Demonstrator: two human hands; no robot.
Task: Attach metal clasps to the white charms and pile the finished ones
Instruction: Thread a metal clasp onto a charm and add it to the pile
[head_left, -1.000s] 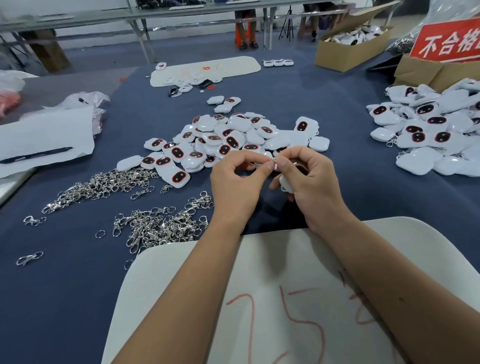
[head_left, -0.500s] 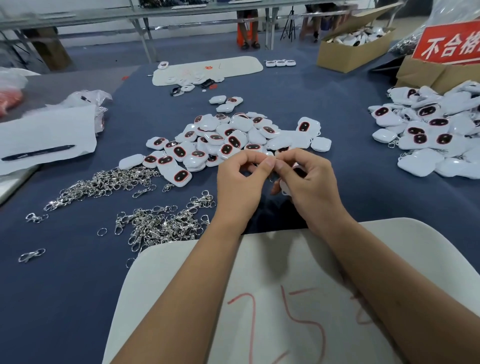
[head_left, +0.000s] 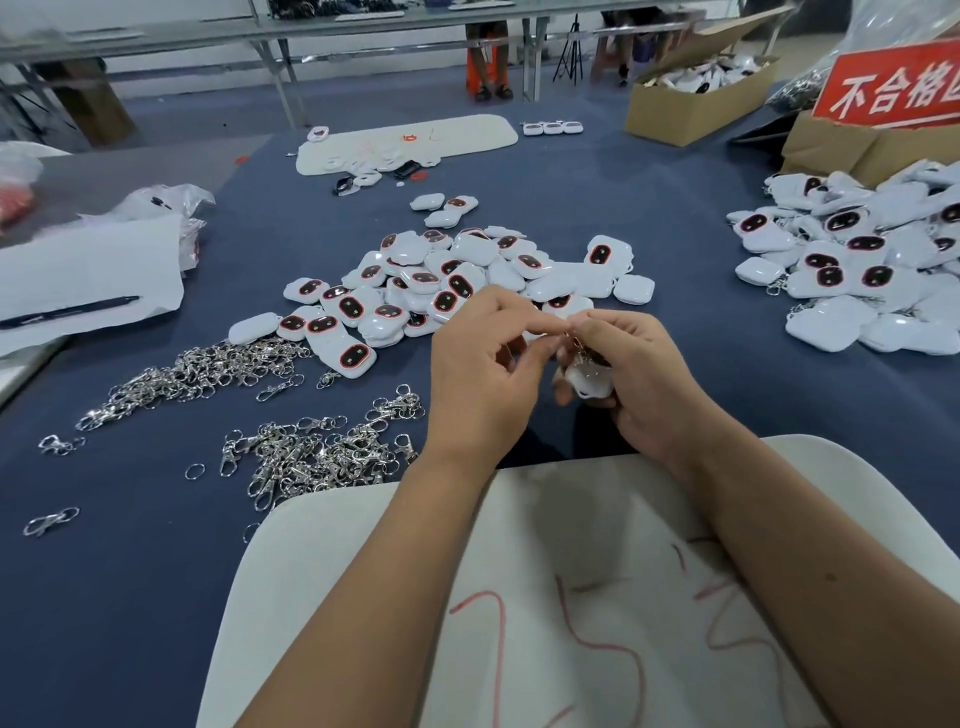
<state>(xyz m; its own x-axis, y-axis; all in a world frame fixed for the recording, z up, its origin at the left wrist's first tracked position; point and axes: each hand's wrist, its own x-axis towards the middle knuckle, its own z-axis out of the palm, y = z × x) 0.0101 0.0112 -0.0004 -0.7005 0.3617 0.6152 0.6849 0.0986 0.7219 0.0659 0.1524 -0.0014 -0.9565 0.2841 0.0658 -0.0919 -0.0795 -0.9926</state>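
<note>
Bystanders on the blue cloth-covered worktable (head_left: 675, 218)

A white board scrawled with red marks (head_left: 597, 597) lies nearest; a black pen (head_left: 67, 313) rests on white paper (head_left: 88, 270) at left; an open brown cardboard box (head_left: 691, 104) and a red sign with white characters (head_left: 893, 88) sit far right.

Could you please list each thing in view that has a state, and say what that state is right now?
Left hand: pinching the clasp.
Right hand: holding the charm.
Charm: off the table, in the right hand.
Clasp: at the charm's top; whether hooked on, cannot tell.
Cardboard box: open, holding white pieces.
Pen: lying flat on paper.
</note>
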